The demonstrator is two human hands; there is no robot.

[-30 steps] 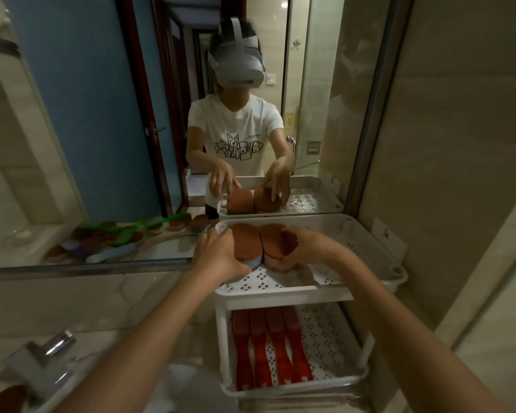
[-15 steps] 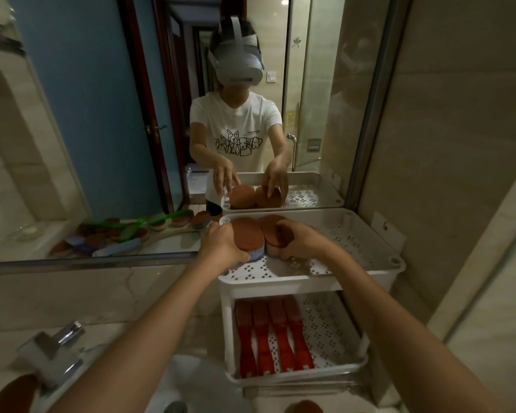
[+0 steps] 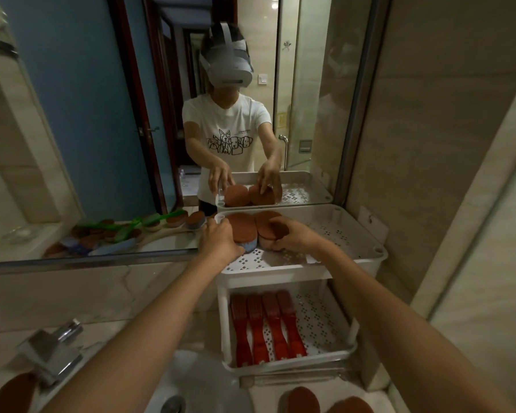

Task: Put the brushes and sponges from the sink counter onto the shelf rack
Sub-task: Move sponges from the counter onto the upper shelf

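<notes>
A white two-tier shelf rack (image 3: 349,257) stands on the counter against the mirror. Two oval sponges with brown tops sit side by side at the back left of its top tier. My left hand (image 3: 219,241) grips the blue-based sponge (image 3: 245,231). My right hand (image 3: 295,236) is closed on the pink-based sponge (image 3: 265,226). Several red brushes (image 3: 265,326) lie in a row on the lower tier. More brown sponges rest on the counter at bottom right (image 3: 300,399) and bottom left (image 3: 12,393).
A chrome faucet (image 3: 52,350) stands at the lower left above the white sink basin (image 3: 203,380). The big mirror (image 3: 102,129) behind the counter reflects me, the rack and several brushes and sponges. A tiled wall closes the right side.
My view has shifted so the rack sits higher and closer. Both hands stay on the two sponges at the back of the top tier, pushed slightly further back.
</notes>
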